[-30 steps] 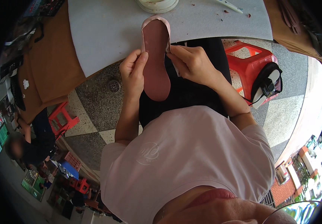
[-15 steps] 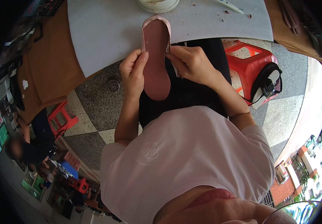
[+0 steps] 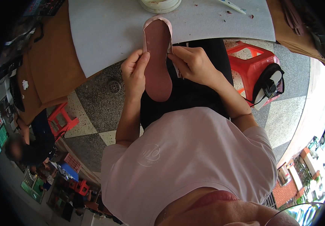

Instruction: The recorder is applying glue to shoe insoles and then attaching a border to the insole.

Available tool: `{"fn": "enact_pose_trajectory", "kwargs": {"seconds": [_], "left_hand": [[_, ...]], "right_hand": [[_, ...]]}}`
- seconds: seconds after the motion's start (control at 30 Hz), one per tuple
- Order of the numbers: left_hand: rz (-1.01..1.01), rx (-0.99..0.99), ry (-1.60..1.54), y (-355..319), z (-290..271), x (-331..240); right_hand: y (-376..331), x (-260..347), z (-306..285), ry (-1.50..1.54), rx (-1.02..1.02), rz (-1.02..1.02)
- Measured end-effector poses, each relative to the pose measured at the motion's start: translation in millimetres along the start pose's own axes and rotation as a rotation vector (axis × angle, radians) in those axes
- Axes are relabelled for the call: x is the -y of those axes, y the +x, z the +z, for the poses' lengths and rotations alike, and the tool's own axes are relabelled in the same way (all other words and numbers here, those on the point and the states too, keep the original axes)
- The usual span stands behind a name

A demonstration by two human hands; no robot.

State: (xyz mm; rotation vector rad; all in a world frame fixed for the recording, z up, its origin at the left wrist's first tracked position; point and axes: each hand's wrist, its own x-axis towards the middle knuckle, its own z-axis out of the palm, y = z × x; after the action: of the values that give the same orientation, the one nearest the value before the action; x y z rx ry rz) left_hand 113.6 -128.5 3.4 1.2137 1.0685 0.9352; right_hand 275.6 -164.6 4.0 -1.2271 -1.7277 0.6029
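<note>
From here I count two bare hands point(image 3: 135, 77); one long, pink-edged, dusty-red sole point(image 3: 158, 62); one round white tub point(image 3: 161, 7), one slim white tool point(image 3: 231, 6) inside the grey-topped desk point(image 3: 106, 34)'s near edge; two red plastic stools point(image 3: 248, 64) nearby.

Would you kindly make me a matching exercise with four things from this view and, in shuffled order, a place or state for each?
1. sole
2. white tub
3. drain
4. stool on the right

A. set into the floor
B. red, with a black and white item on it
C. between left hand and right hand
D. on the pale mat

Pairs: 1-C; 2-D; 3-A; 4-B
</note>
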Motion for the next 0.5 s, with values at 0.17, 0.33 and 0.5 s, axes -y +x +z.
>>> {"fn": "enact_pose_trajectory", "kwargs": {"seconds": [0.17,0.33,0.5], "left_hand": [[-0.012,0.0,-0.043,0.2,1.8,-1.7],[-0.027,0.007,-0.057,1.2,0.8,0.0],[-0.026,0.004,-0.071,1.1,0.0,0.2]], "right_hand": [[-0.1,-0.6,0.8,0.006,-0.001,0.015],[-0.5,-3.2,1.6,0.02,0.004,0.029],[-0.5,-3.8,3.3,0.041,0.004,0.042]]}}
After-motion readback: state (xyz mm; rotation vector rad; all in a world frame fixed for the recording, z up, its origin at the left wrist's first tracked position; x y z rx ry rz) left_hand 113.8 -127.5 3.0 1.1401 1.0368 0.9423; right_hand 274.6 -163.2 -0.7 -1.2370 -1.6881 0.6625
